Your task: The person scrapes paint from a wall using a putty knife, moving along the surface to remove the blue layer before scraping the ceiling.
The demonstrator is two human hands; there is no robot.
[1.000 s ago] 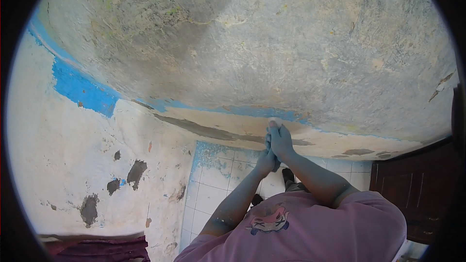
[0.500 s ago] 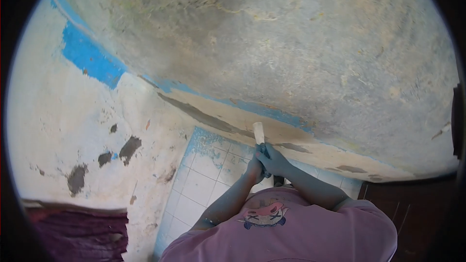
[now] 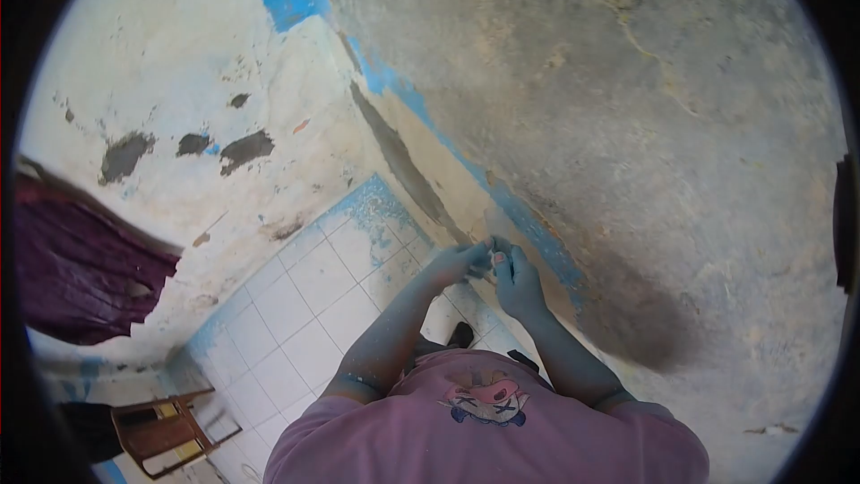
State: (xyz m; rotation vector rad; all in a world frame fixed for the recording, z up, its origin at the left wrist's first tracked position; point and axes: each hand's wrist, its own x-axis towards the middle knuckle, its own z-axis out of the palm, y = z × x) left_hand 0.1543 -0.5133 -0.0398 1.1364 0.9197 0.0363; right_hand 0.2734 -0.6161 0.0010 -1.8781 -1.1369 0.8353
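Observation:
My left hand (image 3: 459, 262) and my right hand (image 3: 518, 282) meet at the foot of a rough grey wall (image 3: 627, 125), against its flaking blue and beige strip (image 3: 502, 202). Between the fingertips sits a small pale tool (image 3: 493, 259), mostly hidden by the fingers. Both hands close around it, with the left one reaching in from the left. My pink shirt (image 3: 484, 430) fills the bottom of the view.
A white wall with dark peeled patches (image 3: 179, 143) joins the grey one at a corner. White floor tiles (image 3: 305, 305) lie below, with my dark shoe (image 3: 461, 333) on them. A maroon cloth (image 3: 72, 260) hangs at the left. A wooden stool (image 3: 166, 430) stands at lower left.
My head has turned, so the wall corner swung to the upper left and the stool came into sight. The pale tool that stuck up above my fists is now nearly covered by my fingers.

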